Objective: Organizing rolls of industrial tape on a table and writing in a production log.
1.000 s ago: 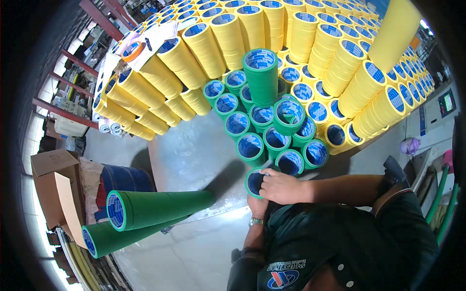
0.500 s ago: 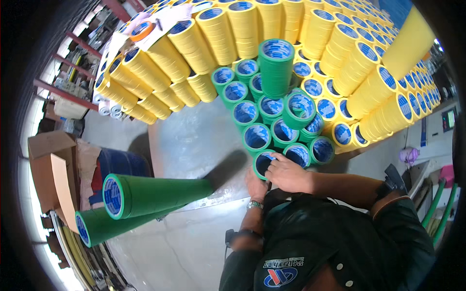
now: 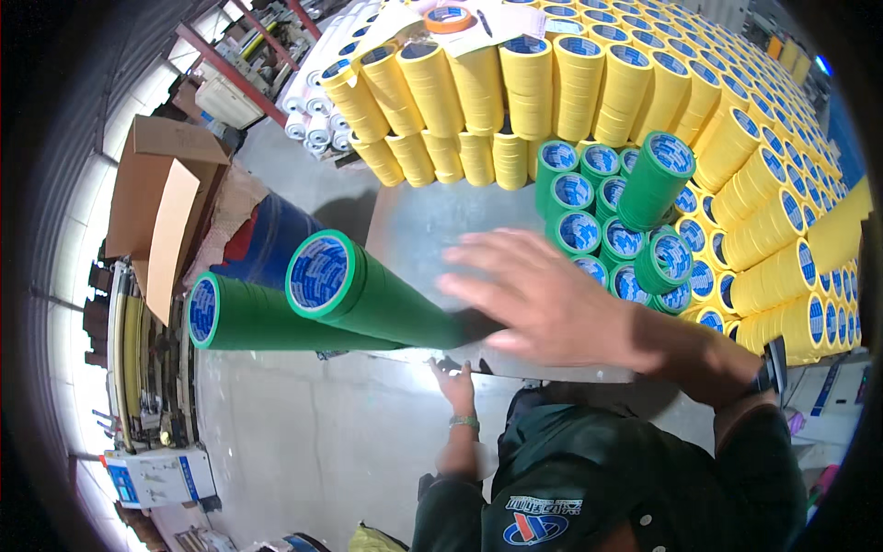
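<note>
While right hand (image 3: 552,304) spreads open, gripping nothing, long green tape-roll stack (image 3: 368,294) lies just left of fingertips; left hand (image 3: 455,382) steadies grey metal table (image 3: 414,230) edge below.

yellow tape stacks (image 3: 589,83) | cardboard boxes (image 3: 156,198) | blue drum (image 3: 271,244) | white rolls (image 3: 317,124)

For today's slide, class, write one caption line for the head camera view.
Right hand reaching over long green tape stacks, left hand on the grey metal table edge, beside yellow tape rolls.
</note>
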Action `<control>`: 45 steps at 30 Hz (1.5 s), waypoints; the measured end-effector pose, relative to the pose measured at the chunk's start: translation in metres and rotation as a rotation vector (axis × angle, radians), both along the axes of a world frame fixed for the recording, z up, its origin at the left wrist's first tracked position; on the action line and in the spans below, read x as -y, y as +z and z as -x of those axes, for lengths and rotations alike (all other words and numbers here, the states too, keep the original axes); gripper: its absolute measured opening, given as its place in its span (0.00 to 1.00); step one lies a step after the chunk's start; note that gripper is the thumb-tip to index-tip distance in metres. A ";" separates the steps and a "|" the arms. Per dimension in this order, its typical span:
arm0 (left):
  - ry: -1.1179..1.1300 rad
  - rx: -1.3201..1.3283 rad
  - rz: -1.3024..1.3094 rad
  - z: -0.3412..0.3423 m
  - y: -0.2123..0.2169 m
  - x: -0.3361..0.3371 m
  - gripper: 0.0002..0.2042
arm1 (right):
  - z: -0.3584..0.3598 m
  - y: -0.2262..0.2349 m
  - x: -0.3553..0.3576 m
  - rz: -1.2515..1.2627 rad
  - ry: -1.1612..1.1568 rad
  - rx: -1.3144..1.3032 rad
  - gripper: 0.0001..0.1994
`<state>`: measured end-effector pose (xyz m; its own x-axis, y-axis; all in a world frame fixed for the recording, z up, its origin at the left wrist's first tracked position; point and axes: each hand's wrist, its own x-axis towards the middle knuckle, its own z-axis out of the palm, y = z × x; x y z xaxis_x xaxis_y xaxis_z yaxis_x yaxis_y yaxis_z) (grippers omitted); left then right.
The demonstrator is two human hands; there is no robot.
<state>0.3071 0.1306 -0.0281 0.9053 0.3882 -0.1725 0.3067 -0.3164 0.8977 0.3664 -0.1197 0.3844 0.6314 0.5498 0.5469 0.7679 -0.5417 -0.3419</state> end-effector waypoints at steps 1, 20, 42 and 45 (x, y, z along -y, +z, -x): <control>0.007 0.070 0.059 -0.006 -0.006 -0.009 0.47 | -0.006 0.009 -0.017 -0.024 0.076 0.037 0.36; -0.262 0.264 0.166 -0.173 -0.018 0.067 0.35 | -0.141 0.023 -0.032 0.366 -0.090 0.162 0.04; -0.727 0.489 0.027 -0.351 0.144 0.233 0.50 | -0.259 0.023 0.137 0.600 -0.501 -0.111 0.05; -0.740 0.605 -0.085 -0.356 0.166 0.233 0.49 | -0.264 0.025 0.134 0.580 -0.495 -0.101 0.05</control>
